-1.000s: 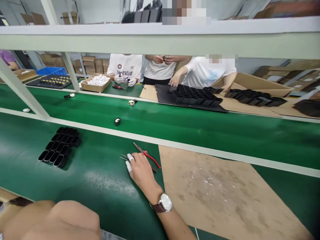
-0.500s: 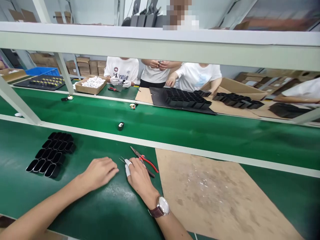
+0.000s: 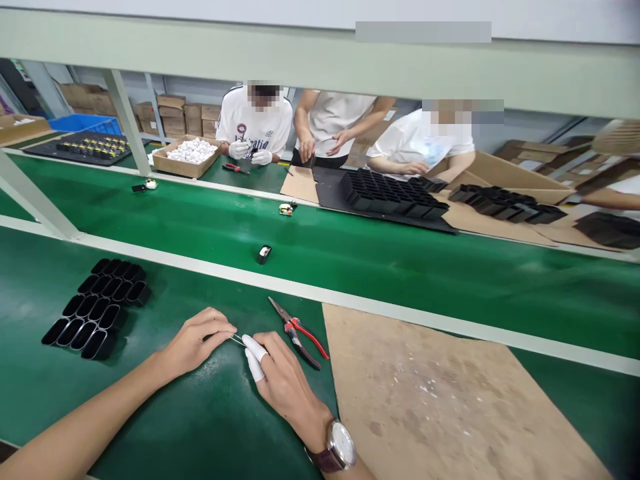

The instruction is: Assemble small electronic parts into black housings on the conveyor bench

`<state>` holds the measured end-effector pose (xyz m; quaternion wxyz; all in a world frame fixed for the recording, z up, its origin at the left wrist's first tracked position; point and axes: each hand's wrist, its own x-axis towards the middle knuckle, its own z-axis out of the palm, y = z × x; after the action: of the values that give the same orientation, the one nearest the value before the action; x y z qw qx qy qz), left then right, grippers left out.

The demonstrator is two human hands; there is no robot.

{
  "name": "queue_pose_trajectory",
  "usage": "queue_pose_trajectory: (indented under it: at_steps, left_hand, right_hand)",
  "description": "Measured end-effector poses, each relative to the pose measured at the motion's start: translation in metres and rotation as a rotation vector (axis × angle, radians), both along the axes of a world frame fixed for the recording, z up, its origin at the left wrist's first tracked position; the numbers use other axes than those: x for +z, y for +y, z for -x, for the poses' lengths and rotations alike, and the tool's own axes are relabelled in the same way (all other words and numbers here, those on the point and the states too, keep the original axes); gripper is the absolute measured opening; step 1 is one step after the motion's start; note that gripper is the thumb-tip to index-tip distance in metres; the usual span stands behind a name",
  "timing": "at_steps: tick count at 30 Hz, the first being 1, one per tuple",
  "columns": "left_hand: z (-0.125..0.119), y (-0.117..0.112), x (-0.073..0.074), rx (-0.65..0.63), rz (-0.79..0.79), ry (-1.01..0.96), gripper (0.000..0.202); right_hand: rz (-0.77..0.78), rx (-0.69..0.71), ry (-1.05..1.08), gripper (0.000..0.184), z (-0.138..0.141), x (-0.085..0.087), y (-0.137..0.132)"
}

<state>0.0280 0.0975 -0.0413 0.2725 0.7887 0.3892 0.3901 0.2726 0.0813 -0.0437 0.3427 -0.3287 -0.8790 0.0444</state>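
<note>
Over the green bench, my right hand (image 3: pixel 283 377), with white finger cots on two fingers, grips a pair of thin tweezers (image 3: pixel 237 339). My left hand (image 3: pixel 197 340) is closed in a pinch at the tweezers' tips, and the fingers hide the very ends. Whether some small thing is also in that pinch, I cannot tell. Just beyond my right hand lie pliers with red and black handles (image 3: pixel 300 337), jaws pointing away. Several black open oval cases (image 3: pixel 97 310) stand in rows to the left of my left hand.
Brown cardboard (image 3: pixel 430 387) with white specks covers the bench at right. A pale rail (image 3: pixel 210 267) divides my bench from a green belt (image 3: pixel 200 230), where a black case with white contents (image 3: pixel 265 254) and small parts (image 3: pixel 287 209) lie. Co-workers sit and stand opposite.
My hands have come together: the left fingers now meet the tweezers' tips, which pointed free before. The view has tilted down. Across the belt, the standing co-worker's hands have lowered and parted.
</note>
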Motion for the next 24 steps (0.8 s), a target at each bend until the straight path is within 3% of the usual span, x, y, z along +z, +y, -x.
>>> queue_pose_trajectory:
  at_steps: [9, 16, 24]
  left_hand:
    - [-0.001, -0.001, 0.013, -0.079, 0.09, -0.07, 0.021]
    - [0.008, 0.005, 0.013, 0.159, 0.252, -0.212, 0.025]
    - [-0.001, 0.0, 0.004, 0.061, 0.197, -0.156, 0.019]
  right_hand:
    - [0.028, 0.032, -0.012, 0.034, -0.003, -0.003, -0.003]
    - [-0.019, -0.019, -0.003, 0.038, -0.002, 0.0, -0.003]
    - [-0.025, -0.025, 0.003, 0.037, -0.003, -0.002, 0.0]
